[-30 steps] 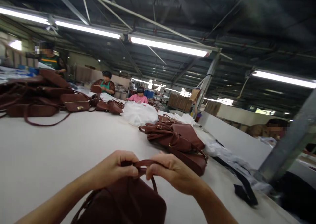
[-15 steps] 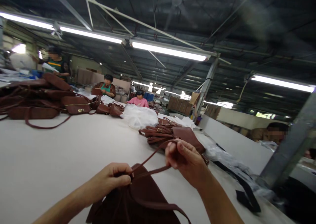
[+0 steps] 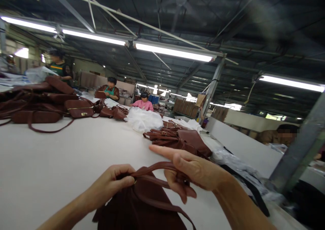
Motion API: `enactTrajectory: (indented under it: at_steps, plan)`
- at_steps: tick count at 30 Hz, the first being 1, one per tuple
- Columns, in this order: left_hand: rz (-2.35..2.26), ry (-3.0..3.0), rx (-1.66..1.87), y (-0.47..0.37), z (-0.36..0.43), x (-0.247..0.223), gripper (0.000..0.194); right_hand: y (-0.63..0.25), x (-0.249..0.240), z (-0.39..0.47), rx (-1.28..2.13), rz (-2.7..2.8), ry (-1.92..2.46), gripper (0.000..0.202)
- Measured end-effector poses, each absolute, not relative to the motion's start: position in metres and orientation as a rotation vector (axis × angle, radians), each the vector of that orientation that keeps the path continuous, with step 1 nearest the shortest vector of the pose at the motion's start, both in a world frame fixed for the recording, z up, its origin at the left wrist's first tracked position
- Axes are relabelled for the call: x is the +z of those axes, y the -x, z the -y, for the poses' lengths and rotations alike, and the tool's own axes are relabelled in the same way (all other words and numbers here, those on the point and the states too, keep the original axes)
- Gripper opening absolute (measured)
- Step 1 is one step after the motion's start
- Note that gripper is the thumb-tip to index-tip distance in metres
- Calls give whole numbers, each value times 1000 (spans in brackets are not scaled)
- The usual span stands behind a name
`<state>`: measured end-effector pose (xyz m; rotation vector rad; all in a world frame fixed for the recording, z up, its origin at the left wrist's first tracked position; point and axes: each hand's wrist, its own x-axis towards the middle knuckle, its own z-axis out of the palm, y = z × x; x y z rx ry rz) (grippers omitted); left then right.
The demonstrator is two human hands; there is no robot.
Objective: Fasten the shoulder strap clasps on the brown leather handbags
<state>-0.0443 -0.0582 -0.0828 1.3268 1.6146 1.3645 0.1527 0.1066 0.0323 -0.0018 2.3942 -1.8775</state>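
Observation:
A dark brown leather bag (image 3: 152,203) lies at the table's near edge, its lower part cut off by the frame. At its top, my left hand (image 3: 118,179) is closed in a pinch on the base of a thin brown strap (image 3: 152,168). That strap forms a loop running to my right hand (image 3: 195,170). My right hand's index finger points out to the left, while the other fingers curl about the loop's end. A second, wider strap (image 3: 162,206) lies across the bag's front. What is under my left fingers is hidden.
Brown bags (image 3: 38,101) are heaped at the left of the white table (image 3: 76,155). More bags (image 3: 194,140) lie ahead to the right, beside white plastic wrap (image 3: 144,118). A black strip (image 3: 243,181) is at right, near a metal post (image 3: 297,142). Several people work beyond.
My right hand has turned, its index finger now stretched out to the left and the strap loop lower around its other fingers. My left hand keeps its pinch at the bag's top.

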Motion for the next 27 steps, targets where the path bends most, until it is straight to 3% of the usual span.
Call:
enactTrajectory:
  at_steps: [2, 4, 11, 16, 20, 21, 23, 27]
  plan:
    - [-1604, -1336, 1359, 45, 61, -79, 27, -156, 36, -107, -1650, -2354, -87, 61]
    - [-1578, -1355, 1336, 45, 63, -76, 24, -156, 33, -108, -1635, -2348, -96, 51]
    - [-1532, -1264, 1346, 46, 64, -76, 26, -137, 17, -110, -2622, -2389, 102, 38]
    - [-1506, -1029, 1544, 45, 64, -89, 36, -118, 15, -129, -2818, -2392, -47, 38]
    - [-1358, -756, 1755, 46, 60, -99, 45, -114, -4, -147, -3058, -2482, -539, 45]
    - [-1325, -706, 1790, 48, 58, -101, 47, -116, -14, -148, -2935, -2704, -716, 44]
    - [-1266, -630, 1847, 51, 55, -106, 47, -119, -40, -141, -2314, -3229, -945, 43]
    - [-1226, -538, 1924, 51, 46, -110, 52, -104, -113, -113, -937, -3677, -304, 43]
